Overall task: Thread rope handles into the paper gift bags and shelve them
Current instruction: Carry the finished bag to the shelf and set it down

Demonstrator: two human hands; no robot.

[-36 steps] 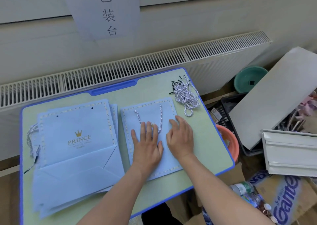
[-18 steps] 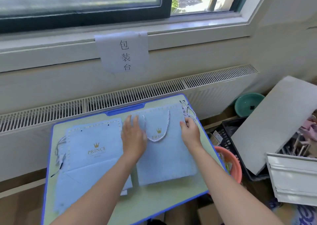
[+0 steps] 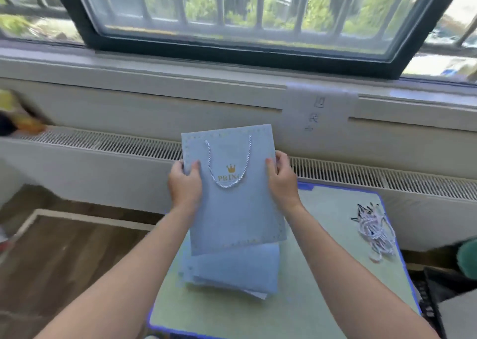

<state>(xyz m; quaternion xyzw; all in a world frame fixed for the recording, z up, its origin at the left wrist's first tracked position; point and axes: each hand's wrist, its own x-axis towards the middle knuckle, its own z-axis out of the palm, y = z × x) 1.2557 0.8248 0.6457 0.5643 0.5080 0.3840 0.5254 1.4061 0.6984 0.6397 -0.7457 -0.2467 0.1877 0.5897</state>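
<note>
A flat light-blue paper gift bag [image 3: 232, 209] with a gold crown logo is held upright in the air above the desk. A white twisted rope handle [image 3: 227, 163] loops down its front. My left hand [image 3: 184, 181] grips the bag's left edge, thumb on the front. My right hand [image 3: 281, 178] grips the right edge the same way. Below the lifted bag lies a stack of flat blue bags [image 3: 232, 271] on the green desk [image 3: 322, 274]. A bundle of loose rope handles [image 3: 374, 230] lies at the desk's right side.
A long radiator grille [image 3: 103, 142] runs along the wall behind the desk, under a window sill. Wooden floor [image 3: 64, 256] lies to the left of the desk. A dark crate [image 3: 436, 287] and a green bowl [image 3: 468, 258] sit at the right edge.
Both hands lifted the threaded bag off the desk and hold it upright by its side edges. The view swung up and to the left, so the desk now sits right of centre.
</note>
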